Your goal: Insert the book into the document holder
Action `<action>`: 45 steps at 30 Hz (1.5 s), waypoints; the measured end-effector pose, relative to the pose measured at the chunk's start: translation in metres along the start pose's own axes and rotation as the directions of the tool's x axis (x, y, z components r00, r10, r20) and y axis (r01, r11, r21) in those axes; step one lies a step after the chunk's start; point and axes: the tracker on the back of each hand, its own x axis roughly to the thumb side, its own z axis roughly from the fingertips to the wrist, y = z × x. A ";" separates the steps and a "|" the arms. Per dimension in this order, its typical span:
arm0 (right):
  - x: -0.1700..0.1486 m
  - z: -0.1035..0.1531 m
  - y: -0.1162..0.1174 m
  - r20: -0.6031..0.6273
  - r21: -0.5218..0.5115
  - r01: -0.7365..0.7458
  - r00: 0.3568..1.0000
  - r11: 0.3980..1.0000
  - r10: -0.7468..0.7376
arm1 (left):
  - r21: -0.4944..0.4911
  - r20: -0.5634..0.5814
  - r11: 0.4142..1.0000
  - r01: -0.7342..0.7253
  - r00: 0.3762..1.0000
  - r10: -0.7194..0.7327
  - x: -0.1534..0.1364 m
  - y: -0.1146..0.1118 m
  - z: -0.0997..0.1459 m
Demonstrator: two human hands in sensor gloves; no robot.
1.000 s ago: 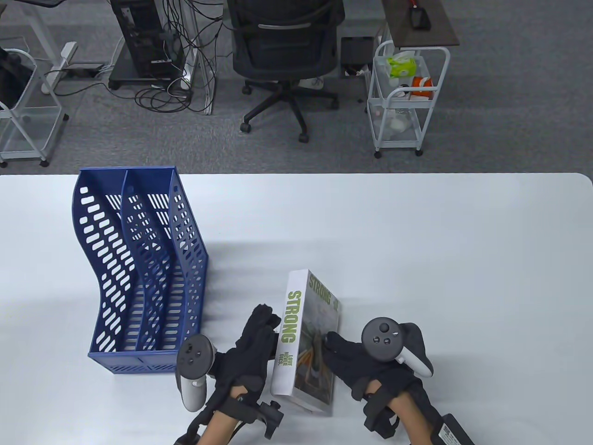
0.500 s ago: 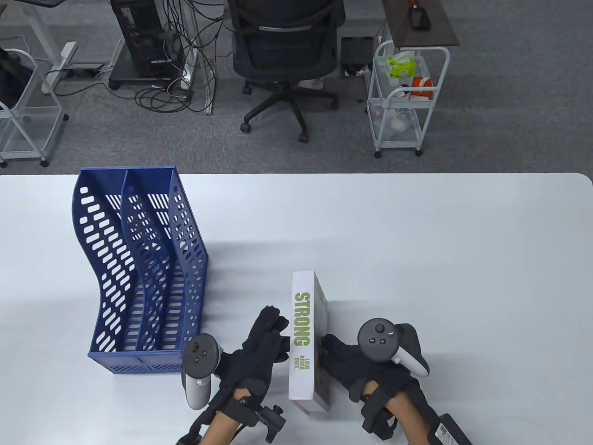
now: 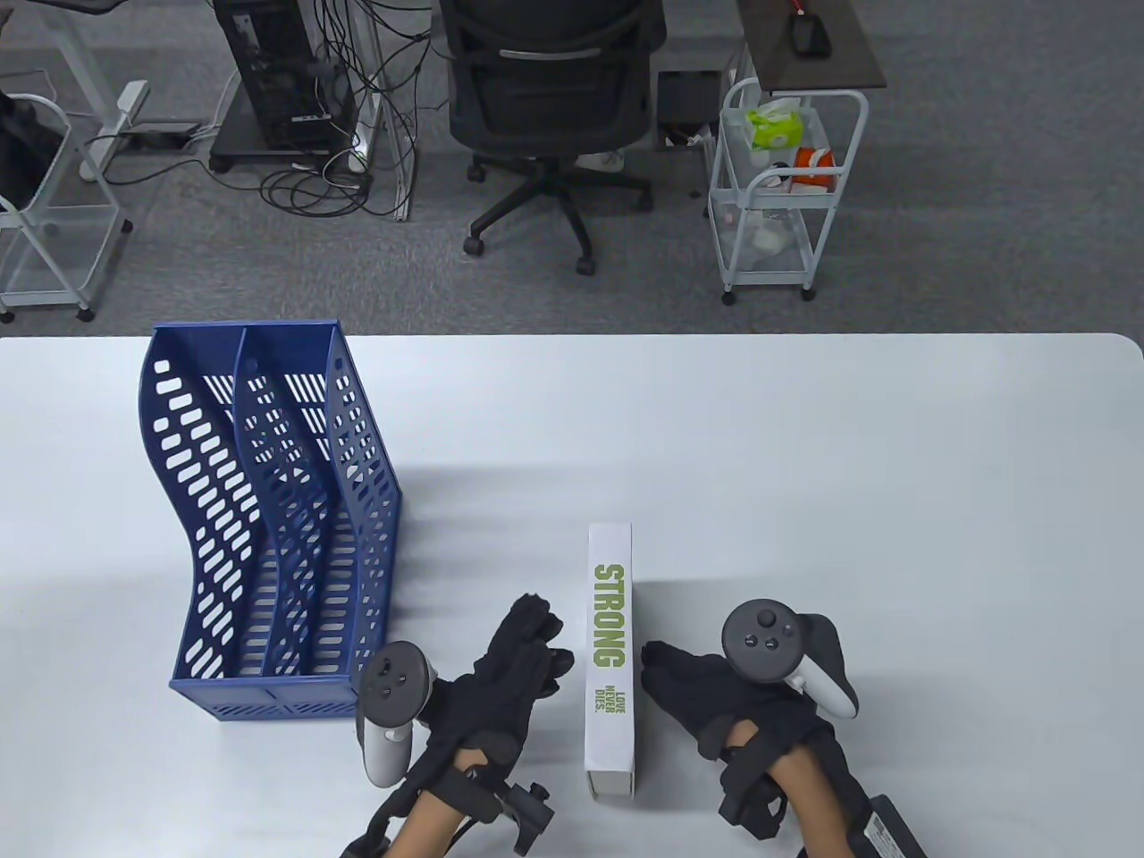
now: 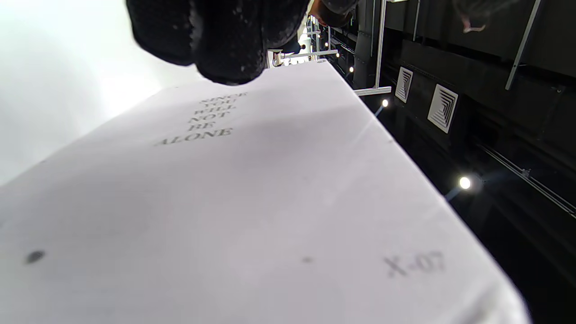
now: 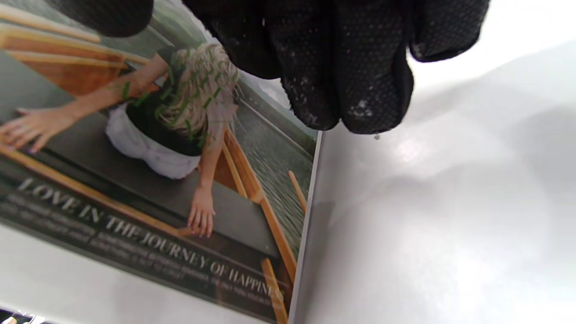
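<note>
From the table view, your thick white book with green "STRONG" lettering on its spine (image 3: 610, 657) stands on edge on the white table (image 3: 804, 465), spine up, near the front edge and well to the right of the blue perforated plastic document holder with two slots (image 3: 268, 527), which holds nothing visible. Your left hand in its black sensor glove (image 3: 500, 688) sits just left of the book, fingers stretched toward its left face; your right hand in the matching glove (image 3: 706, 693) sits just right of it, fingertips at the right face — whether either hand actually presses the cover you cannot tell from here. Behind the table stand a black office chair (image 3: 550, 98) and a white wire trolley (image 3: 786, 188). In the left wrist view, the book's plain white back cover (image 4: 252, 202) fills the picture, faint grey lettering on it, and your gloved fingers (image 4: 220, 36) lie at its top. In the right wrist view, the photographic front cover (image 5: 148, 157) shows a person in a wooden boat — your gloved fingertips (image 5: 342, 63) lie against it above the table surface.
</note>
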 end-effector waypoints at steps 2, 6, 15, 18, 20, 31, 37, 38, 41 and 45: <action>0.001 0.003 -0.004 0.015 -0.013 0.015 1.000 1.000 -0.015 | -0.017 -0.025 1.000 0.008 1.000 -0.009 -0.003 0.000 -0.001; 0.007 0.017 -0.018 0.080 0.007 0.059 0.995 0.998 -0.059 | -0.013 -0.057 0.999 0.030 0.998 -0.031 -0.009 0.000 -0.003; -0.048 0.044 -0.048 0.056 -0.285 0.063 0.997 0.956 -0.049 | 0.015 -0.091 0.970 0.241 0.967 -0.238 -0.010 0.000 -0.006; -0.058 0.041 -0.046 -0.049 -0.243 -0.008 0.999 0.970 -0.004 | 0.029 -0.105 0.951 0.307 0.947 -0.303 -0.009 0.000 -0.006; -0.059 0.039 -0.041 -0.032 -0.218 0.013 0.999 0.976 -0.021 | 0.015 -0.122 0.943 0.333 0.937 -0.328 -0.009 0.001 -0.006; -0.047 0.041 -0.037 -0.043 -0.220 -0.056 0.998 0.974 0.048 | -0.135 -0.192 0.846 0.516 0.824 -0.533 0.049 -0.013 -0.022; -0.049 0.038 -0.035 -0.070 -0.199 -0.073 0.996 0.977 0.060 | -0.147 -0.265 0.779 0.609 0.735 -0.625 0.110 -0.030 -0.043; -0.049 0.038 -0.035 -0.070 -0.198 -0.076 0.996 0.977 0.063 | -0.163 -0.272 0.768 0.620 0.719 -0.639 0.117 -0.032 -0.047; -0.047 0.040 -0.035 -0.061 -0.208 -0.080 0.996 0.975 0.069 | -0.245 -0.303 0.724 0.645 0.659 -0.689 0.135 -0.045 -0.064; -0.048 0.041 -0.035 -0.065 -0.207 -0.086 0.995 0.975 0.074 | -0.305 -0.357 0.695 0.652 0.598 -0.717 0.141 -0.063 -0.088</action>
